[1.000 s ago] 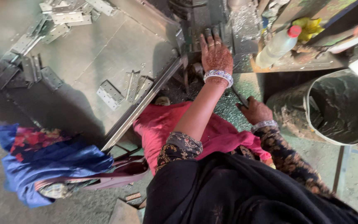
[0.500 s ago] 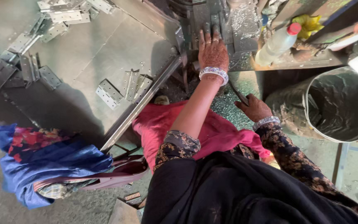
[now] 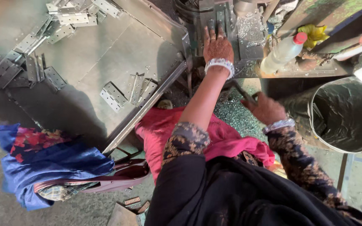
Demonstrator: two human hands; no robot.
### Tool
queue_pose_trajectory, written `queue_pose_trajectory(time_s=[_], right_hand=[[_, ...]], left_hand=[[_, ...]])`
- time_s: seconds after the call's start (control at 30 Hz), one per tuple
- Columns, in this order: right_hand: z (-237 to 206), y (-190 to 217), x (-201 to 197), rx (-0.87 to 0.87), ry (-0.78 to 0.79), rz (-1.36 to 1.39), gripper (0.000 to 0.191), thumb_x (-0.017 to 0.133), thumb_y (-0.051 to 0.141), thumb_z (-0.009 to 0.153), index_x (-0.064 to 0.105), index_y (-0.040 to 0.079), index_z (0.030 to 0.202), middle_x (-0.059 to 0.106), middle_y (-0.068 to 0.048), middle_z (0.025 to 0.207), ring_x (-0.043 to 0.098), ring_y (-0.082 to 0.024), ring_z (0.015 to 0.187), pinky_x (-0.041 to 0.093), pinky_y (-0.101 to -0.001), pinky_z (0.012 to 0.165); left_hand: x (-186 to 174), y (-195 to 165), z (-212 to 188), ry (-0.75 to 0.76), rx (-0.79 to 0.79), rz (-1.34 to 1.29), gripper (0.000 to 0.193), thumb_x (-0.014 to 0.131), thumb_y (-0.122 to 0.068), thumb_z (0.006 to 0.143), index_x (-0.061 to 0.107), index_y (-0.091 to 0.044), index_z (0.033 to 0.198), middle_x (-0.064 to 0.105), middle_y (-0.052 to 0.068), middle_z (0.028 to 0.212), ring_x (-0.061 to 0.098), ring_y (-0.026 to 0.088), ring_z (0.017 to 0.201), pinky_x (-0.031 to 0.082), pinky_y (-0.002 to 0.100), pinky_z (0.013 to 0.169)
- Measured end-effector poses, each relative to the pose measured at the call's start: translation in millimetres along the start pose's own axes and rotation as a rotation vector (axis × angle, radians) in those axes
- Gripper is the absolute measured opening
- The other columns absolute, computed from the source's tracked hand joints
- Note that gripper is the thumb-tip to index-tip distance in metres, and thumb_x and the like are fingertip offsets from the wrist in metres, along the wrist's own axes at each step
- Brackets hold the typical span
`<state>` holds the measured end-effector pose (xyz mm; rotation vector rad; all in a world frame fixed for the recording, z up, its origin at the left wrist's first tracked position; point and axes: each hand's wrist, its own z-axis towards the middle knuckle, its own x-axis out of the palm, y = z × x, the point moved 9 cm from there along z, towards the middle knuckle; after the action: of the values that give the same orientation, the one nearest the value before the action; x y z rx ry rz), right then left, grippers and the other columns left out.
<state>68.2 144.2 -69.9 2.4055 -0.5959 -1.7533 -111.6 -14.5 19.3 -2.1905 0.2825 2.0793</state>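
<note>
In the head view, the left hand (image 3: 218, 45) lies flat with fingers spread on the grey metal machine bed (image 3: 214, 19) at top centre, holding nothing, while the right hand (image 3: 266, 109) at centre right curls closed around a thin dark metal lever (image 3: 243, 91), with flat silver steel hinges (image 3: 114, 96) lying left of centre on the sloping steel tray (image 3: 105, 54).

grey concrete floor (image 3: 5, 209) | steel worktable (image 3: 105, 50) | daylight

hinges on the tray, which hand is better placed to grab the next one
Probably the left hand: it rests flat on the machine bed right beside the tray, nearer the hinges. The right hand grips a lever, farther off.
</note>
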Motion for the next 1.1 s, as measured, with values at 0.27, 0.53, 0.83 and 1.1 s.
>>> queue_pose_trajectory(time_s=[0.27,0.53,0.83,1.1], right_hand=[[-2,-13,39,-0.021,-0.039,0.121,0.068,0.065,0.063,0.090,0.062,0.004,0.125,0.073,-0.030,0.102,0.071,-0.049,0.098,0.055,-0.0576,0.085],[-45,29,-73,-0.485,-0.734,0.120,0.055,0.080,0.038,0.105,0.052,0.000,0.133,0.059,-0.018,0.123,0.062,-0.038,0.110,0.051,-0.0490,0.096],[-41,54,-100,-0.323,-0.664,-0.045,0.058,0.080,0.041,0.103,0.057,-0.004,0.130,0.063,-0.024,0.123,0.063,-0.043,0.109,0.046,-0.0542,0.090],[-38,50,-80,-0.291,-0.465,0.072,0.057,0.073,0.050,0.102,0.057,0.005,0.132,0.071,-0.022,0.103,0.070,-0.043,0.095,0.053,-0.0554,0.078]], left_hand=[[2,1,8,-0.020,0.001,-0.124,0.040,0.044,-0.028,0.106,0.060,-0.014,0.140,0.034,0.007,0.164,0.028,0.026,0.154,0.002,0.050,0.130],[18,158,-133,-0.405,-0.324,-0.130,0.056,0.066,-0.051,0.092,0.063,-0.002,0.117,0.069,0.010,0.098,0.066,0.029,0.094,0.048,0.048,0.079],[78,314,-124,-0.352,-0.539,-0.095,0.038,0.068,-0.038,0.090,0.069,-0.008,0.113,0.067,0.017,0.119,0.062,0.036,0.113,0.050,0.048,0.096],[64,317,-145,-0.537,-0.550,0.122,0.035,0.067,-0.041,0.077,0.073,-0.012,0.096,0.072,0.017,0.105,0.065,0.039,0.100,0.055,0.051,0.077]])
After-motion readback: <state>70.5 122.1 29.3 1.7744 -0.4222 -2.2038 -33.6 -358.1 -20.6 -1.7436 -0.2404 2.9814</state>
